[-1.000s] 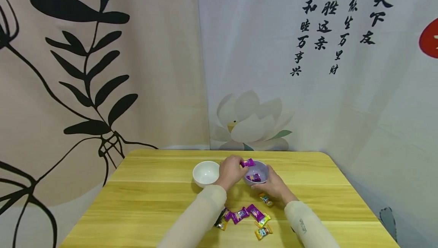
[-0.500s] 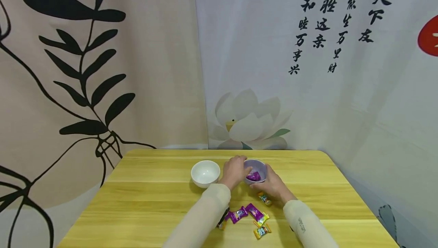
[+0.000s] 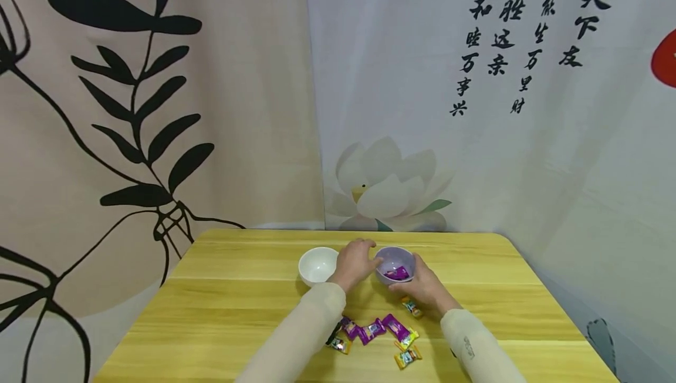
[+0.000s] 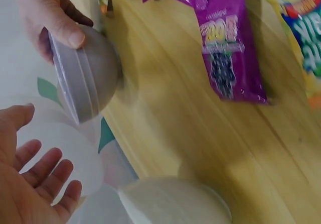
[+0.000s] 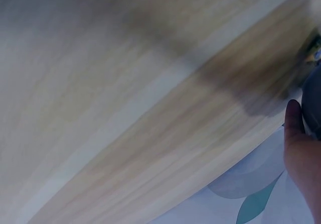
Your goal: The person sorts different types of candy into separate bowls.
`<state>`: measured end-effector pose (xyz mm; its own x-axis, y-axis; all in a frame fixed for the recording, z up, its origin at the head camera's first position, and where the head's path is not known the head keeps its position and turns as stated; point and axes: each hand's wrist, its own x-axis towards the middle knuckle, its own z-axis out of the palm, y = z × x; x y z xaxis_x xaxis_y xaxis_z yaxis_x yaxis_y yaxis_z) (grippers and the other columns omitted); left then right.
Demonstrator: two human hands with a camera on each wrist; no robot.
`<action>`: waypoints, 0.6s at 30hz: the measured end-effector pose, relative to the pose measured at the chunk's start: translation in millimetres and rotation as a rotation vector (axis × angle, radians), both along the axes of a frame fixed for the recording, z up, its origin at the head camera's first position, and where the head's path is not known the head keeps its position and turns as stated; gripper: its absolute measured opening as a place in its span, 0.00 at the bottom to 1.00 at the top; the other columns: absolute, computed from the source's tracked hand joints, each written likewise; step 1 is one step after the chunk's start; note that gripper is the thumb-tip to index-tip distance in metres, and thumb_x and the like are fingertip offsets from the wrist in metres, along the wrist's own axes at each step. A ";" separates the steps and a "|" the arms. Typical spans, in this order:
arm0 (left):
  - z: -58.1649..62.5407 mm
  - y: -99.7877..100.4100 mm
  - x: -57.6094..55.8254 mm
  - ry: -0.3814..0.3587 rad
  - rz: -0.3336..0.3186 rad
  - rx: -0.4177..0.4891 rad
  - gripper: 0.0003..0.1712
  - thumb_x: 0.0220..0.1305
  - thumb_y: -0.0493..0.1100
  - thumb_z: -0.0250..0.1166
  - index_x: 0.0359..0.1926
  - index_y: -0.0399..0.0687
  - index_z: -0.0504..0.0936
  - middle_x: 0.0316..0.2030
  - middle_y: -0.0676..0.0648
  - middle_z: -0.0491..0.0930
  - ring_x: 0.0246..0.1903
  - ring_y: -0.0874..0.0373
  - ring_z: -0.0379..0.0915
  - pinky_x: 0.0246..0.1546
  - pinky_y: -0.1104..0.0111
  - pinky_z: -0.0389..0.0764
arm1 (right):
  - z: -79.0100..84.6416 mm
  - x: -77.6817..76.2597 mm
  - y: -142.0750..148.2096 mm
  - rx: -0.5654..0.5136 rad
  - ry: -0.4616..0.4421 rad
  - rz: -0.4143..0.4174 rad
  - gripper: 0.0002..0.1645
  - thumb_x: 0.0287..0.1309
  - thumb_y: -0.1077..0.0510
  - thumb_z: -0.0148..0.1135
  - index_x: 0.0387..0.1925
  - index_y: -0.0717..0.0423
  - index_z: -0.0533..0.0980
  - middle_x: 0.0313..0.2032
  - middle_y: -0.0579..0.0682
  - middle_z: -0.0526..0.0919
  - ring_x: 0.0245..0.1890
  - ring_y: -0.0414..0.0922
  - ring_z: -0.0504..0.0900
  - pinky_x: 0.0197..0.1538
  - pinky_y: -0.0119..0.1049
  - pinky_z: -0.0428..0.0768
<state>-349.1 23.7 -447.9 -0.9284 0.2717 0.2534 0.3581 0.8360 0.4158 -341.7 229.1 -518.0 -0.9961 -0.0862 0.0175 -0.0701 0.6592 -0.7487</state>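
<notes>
My right hand [image 3: 426, 284] grips the side of a light purple bowl [image 3: 387, 257], its thumb along the near side. Purple-wrapped candy [image 3: 398, 273] lies inside. To the left of the bowl, my left hand [image 3: 355, 264] holds nothing; in the left wrist view its fingers [image 4: 59, 173] are spread and loosely bent, apart from the tilted bowl [image 4: 95, 73]. A white bowl [image 3: 318, 263] stands beside the left hand, partly hidden by it. The right wrist view shows only part of the right hand [image 5: 304, 166] against the darkened bowl [image 5: 314, 101].
Several wrapped candies lie on the wooden table [image 3: 222, 312] between the forearms: purple ones [image 3: 372, 331], a yellow-green one [image 3: 409, 339] and orange-yellow ones [image 3: 408, 358]. One orange-yellow candy [image 3: 412, 307] lies close to the right wrist. Behind the table hangs a printed cloth [image 3: 253, 107].
A purple candy pinched by my left hand over the bowl has been let go into it. The left hand has drawn back slightly left. The right hand keeps hold of the bowl.
</notes>
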 end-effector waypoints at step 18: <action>2.4 -33.4 14.0 -0.017 -0.118 -0.012 0.23 0.64 0.53 0.69 0.55 0.47 0.83 0.48 0.47 0.82 0.47 0.53 0.78 0.47 0.59 0.79 | 5.6 6.0 -3.3 -0.046 -0.026 -0.011 0.71 0.43 0.39 0.79 0.75 0.60 0.46 0.66 0.65 0.65 0.64 0.63 0.67 0.65 0.64 0.62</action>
<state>-335.1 -9.8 -445.5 -0.8938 0.3825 0.2342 0.4477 0.7932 0.4129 -335.8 225.8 -512.4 -0.9972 -0.0748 -0.0053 -0.0428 0.6250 -0.7794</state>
